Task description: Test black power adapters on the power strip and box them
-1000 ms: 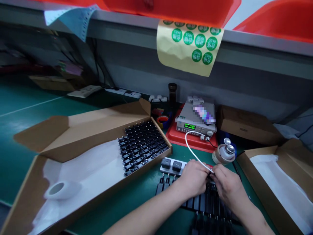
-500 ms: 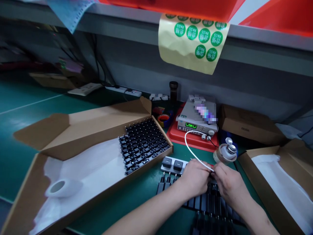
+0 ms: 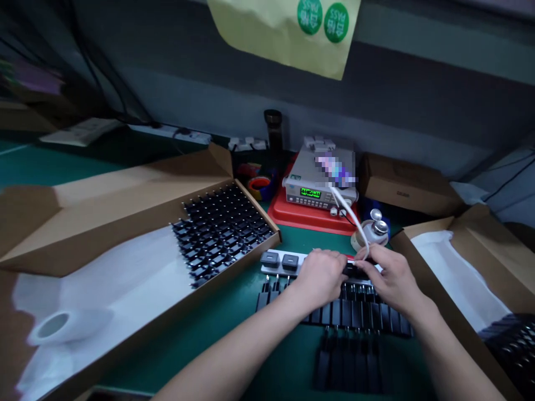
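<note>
A white power strip (image 3: 266, 267) lies across the green bench with black plug-in power adapters (image 3: 290, 262) in it. My left hand (image 3: 321, 275) is closed over the middle of the strip. Its fingers hide whatever they grip there. My right hand (image 3: 390, 275) pinches the end of a white cable (image 3: 358, 225) just above the strip, close to a dark adapter beside the left fingertips. Below both hands lies a row of black adapters (image 3: 353, 314), pins pointing away from me. A second, blurred row (image 3: 346, 362) lies nearer to me.
A bench meter (image 3: 320, 181) with a lit green display stands on a red tray (image 3: 278, 209). To the left, an open carton (image 3: 234, 275) holds rows of black adapters and white sheeting. Another open carton (image 3: 443, 301) stands right. A pump bottle (image 3: 371, 234) is behind my right hand.
My view has tilted down and shifted right. My hands have moved apart from each other. The white cable's loop has turned and now runs down to the right hand. The meter's display reading has changed.
</note>
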`<state>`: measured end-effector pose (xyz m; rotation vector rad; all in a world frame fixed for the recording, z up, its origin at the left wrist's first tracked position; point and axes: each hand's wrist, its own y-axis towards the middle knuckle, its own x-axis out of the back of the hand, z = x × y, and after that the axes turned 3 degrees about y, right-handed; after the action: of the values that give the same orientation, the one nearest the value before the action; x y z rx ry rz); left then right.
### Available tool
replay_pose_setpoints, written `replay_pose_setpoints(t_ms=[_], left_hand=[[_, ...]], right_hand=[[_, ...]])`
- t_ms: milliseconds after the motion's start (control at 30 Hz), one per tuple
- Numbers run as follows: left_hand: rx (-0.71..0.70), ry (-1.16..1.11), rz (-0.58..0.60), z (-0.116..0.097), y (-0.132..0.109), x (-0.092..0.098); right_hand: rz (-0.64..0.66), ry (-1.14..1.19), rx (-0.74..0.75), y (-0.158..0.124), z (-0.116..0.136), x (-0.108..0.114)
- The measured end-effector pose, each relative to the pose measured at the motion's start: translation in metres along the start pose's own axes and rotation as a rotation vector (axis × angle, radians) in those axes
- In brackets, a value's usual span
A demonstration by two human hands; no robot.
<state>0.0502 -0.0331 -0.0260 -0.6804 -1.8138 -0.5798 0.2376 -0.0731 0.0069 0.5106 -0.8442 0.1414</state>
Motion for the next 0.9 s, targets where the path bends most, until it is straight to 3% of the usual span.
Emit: replay_pose_setpoints(t_ms=[200, 367, 900], left_hand=[[-0.010, -0.063, -0.020, 0.001, -0.001, 0.000], [-0.069, -0.071, -0.092, 0.004, -0.001, -0.007], [-0.083, -0.045, -0.147, 0.006, 0.000, -0.017]], right_hand=[[0.116, -0.178, 0.062, -0.004, -0.005, -0.017], [0.107, -0.345, 0.167, -0.004, -0.004, -0.021], [0.080, -0.311, 0.137, -0.007, -0.003, -0.025]])
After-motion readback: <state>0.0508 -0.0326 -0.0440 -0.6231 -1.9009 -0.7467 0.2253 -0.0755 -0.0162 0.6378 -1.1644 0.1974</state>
